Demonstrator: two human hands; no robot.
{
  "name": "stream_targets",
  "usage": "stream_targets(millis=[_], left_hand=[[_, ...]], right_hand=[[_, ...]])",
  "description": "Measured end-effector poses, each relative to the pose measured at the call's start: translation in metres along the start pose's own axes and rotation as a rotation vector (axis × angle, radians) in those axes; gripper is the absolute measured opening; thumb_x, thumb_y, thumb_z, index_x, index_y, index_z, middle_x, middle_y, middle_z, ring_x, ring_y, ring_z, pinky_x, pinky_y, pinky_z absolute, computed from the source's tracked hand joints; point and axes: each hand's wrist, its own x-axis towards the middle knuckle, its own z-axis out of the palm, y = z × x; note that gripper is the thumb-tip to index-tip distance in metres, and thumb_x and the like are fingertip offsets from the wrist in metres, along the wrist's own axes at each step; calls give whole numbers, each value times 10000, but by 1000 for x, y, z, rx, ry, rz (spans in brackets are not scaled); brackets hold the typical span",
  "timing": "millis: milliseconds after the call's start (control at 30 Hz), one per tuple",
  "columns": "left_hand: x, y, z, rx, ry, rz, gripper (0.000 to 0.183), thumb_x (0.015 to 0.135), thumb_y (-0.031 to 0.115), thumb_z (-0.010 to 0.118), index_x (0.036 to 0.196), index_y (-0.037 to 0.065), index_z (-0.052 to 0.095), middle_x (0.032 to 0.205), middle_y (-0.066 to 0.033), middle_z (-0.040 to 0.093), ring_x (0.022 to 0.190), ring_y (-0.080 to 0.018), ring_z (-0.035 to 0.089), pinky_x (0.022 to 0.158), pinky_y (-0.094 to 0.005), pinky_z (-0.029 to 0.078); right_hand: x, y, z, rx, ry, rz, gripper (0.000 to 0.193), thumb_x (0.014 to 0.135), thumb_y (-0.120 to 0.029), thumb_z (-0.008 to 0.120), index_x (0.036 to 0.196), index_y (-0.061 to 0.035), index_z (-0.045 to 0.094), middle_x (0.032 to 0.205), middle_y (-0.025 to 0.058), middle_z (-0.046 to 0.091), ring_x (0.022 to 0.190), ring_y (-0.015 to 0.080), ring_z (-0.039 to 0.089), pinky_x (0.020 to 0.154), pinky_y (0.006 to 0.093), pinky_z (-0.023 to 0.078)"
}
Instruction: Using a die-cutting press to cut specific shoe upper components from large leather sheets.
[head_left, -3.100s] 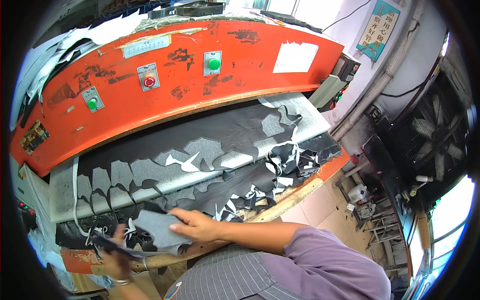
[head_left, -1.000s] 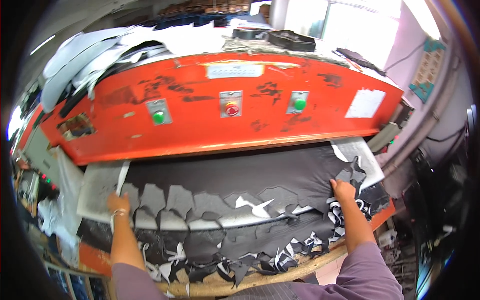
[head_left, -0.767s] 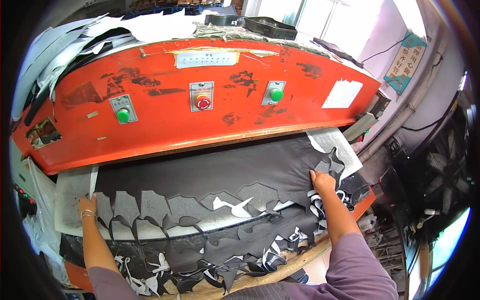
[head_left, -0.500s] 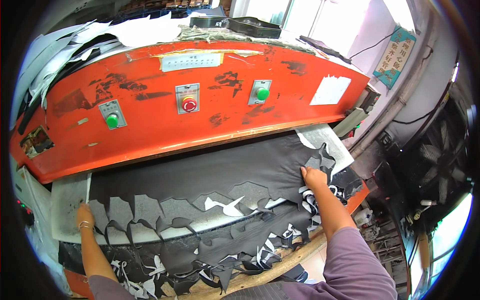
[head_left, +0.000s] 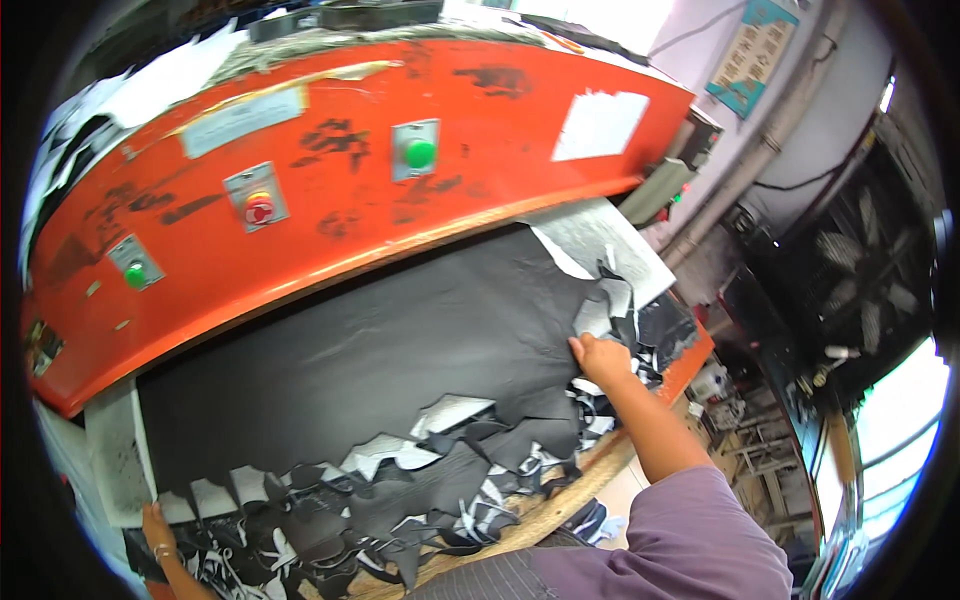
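Note:
A wide black sheet of leather-like material [head_left: 360, 330] lies over a pale cutting board [head_left: 600, 240] beneath an orange press [head_left: 330, 200]. Jagged cut-outs run along its near edge, and pale patches show among them. At the sheet's near left corner, my left hand [head_left: 157, 527] is closed on the edge. My right hand [head_left: 602, 360] pinches the right edge beside a ragged, notched strip [head_left: 610, 310]. Small creases spread from that grip.
Black and white offcuts [head_left: 440, 510] hang in a tangle along the near side, above a worn wooden edge [head_left: 540, 510]. The press front carries green buttons [head_left: 420, 153] and a red stop button [head_left: 259, 207]. A large black fan [head_left: 860, 270] stands at the right.
The sheet has come toward me, its cut edge now lying over the board's near edge and the offcuts. Both hands keep their hold. My view has turned to the right.

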Motion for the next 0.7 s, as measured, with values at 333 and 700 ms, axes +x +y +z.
stream_targets(millis=[333, 700], left_hand=[[10, 219, 38, -138, 145, 183, 506, 911, 213, 578, 1342, -19, 448, 1368, -195, 477, 1280, -340, 434, 1086, -396, 311], [-237, 352, -58, 82, -672, 61, 634, 879, 488, 532, 1447, 279, 343, 1560, -111, 178, 1403, -465, 146, 1010, -720, 187]], right_hand=[[-34, 158, -49, 533, 363, 114, 201, 815, -197, 676, 913, -30, 623, 855, 147, 616, 828, 338, 599, 729, 409, 470], [-4, 158, -33, 70, -67, -436, 208, 793, -114, 566, 968, -55, 660, 1009, 160, 608, 982, 346, 577, 845, 431, 472]])
